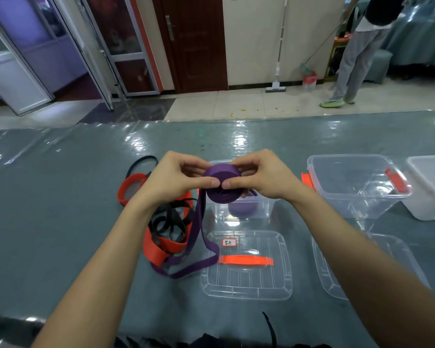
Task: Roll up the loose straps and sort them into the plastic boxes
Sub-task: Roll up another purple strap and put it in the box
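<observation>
Above the grey surface, the left hand and right hand both pinch a purple strap roll, thumbs pressed side by side on its near face and fingers curled round the back. How the far fingertips sit cannot be seen. The roll's loose tail hangs down and loops onto the surface, its end lost under a tangle of red and black straps. The roll hides much of a small clear box behind it. A blurred purple shape shows through the box wall. A lid with a handwritten label lies nearer. The right forearm covers part of another lid. A larger box stands to the right, and a third box is cut off by the frame edge.
</observation>
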`<act>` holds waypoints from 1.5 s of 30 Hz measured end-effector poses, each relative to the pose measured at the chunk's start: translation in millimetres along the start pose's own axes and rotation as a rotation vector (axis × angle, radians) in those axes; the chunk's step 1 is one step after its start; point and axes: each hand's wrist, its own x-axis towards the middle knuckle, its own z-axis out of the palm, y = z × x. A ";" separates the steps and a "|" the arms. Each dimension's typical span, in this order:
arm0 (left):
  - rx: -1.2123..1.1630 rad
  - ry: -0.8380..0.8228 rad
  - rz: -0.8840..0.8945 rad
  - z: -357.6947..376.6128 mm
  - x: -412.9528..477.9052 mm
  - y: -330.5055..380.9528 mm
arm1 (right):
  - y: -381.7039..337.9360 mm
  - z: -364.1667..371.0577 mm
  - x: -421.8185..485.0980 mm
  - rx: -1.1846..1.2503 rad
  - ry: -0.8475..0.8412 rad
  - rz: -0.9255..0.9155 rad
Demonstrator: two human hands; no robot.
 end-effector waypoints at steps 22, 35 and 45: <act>-0.263 0.076 -0.008 6.9 -16.2 -25.2 | 10.1 1.2 -2.1 0.249 0.068 -0.014; -0.218 0.094 -0.046 8.6 -11.6 -26.9 | 10.8 1.0 -3.3 0.221 0.019 0.022; 0.063 -0.021 -0.070 -5.3 -5.4 -6.9 | -8.0 -8.0 7.2 -0.031 -0.061 0.048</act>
